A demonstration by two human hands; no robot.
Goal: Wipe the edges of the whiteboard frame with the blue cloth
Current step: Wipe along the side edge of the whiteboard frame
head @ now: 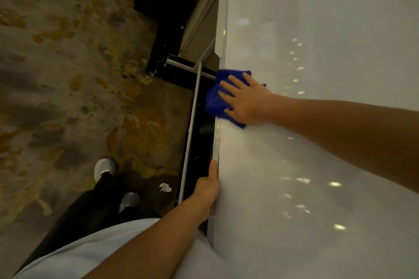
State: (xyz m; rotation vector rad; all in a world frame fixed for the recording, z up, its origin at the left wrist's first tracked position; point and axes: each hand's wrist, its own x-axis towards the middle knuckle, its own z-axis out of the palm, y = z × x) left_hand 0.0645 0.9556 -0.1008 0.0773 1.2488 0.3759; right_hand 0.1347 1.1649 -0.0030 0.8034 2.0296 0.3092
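Observation:
The whiteboard [317,41] fills the right half of the head view, glossy white with small light reflections. Its frame edge [223,29] runs from top to bottom near the middle. My right hand [246,99] lies flat with fingers spread on the blue cloth [215,102], pressing it on the board at the frame edge; part of the cloth hangs over the edge. Lower down, my left hand [207,188] grips the frame edge, thumb lying along it.
A thin white stand bar [192,124] runs beside the frame, with black base parts [167,47] behind it. Patterned brown carpet [68,75] covers the left. My two grey shoes [104,169] and a scrap of white paper [165,187] are on the floor.

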